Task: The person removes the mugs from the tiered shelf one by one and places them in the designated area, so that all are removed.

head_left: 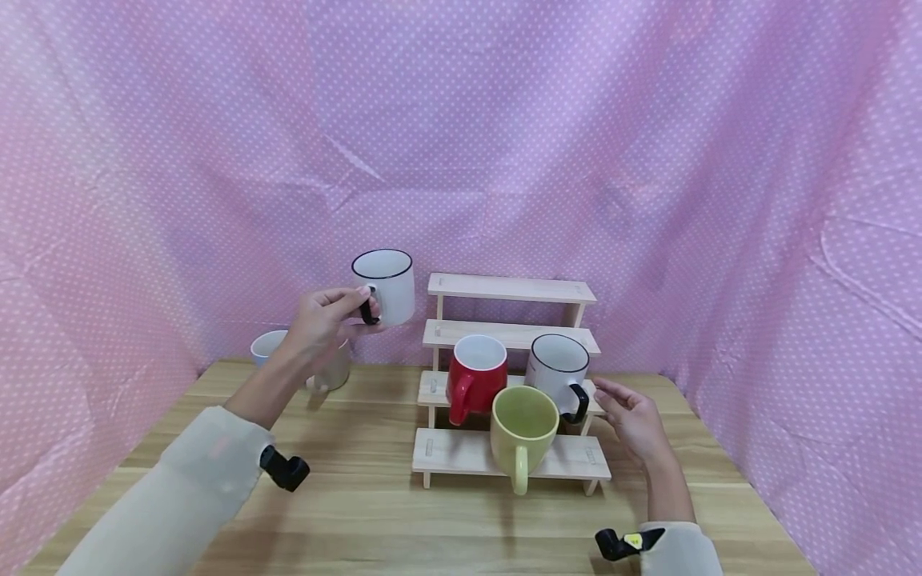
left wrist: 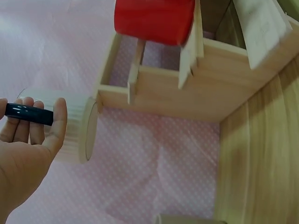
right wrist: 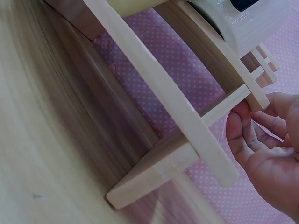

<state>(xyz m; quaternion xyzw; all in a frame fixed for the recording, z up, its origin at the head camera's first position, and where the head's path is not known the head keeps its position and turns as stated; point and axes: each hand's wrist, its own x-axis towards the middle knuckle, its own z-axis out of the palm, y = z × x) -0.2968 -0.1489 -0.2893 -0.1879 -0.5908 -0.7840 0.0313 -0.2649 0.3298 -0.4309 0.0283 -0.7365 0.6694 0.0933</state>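
Observation:
By its black handle, my left hand [head_left: 317,324] grips a white mug [head_left: 396,296] with a black rim, raised to the left of the stepped wooden rack [head_left: 511,288]. In the left wrist view the fingers pass through the handle [left wrist: 30,113]. My right hand [head_left: 634,420] pinches the right end of a rack step [right wrist: 257,100]. Close to it, a second white mug [head_left: 551,376] with a black rim and handle stands on that step. To its left on the same step is a red mug [head_left: 478,376]. A yellow-green mug [head_left: 522,432] stands on the lowest step.
Behind my left forearm, a pale blue-white mug [head_left: 268,344] and a greyish mug [head_left: 333,372] stand on the wooden table [head_left: 346,496], both partly hidden. A pink dotted cloth [head_left: 461,144] hangs behind and at both sides.

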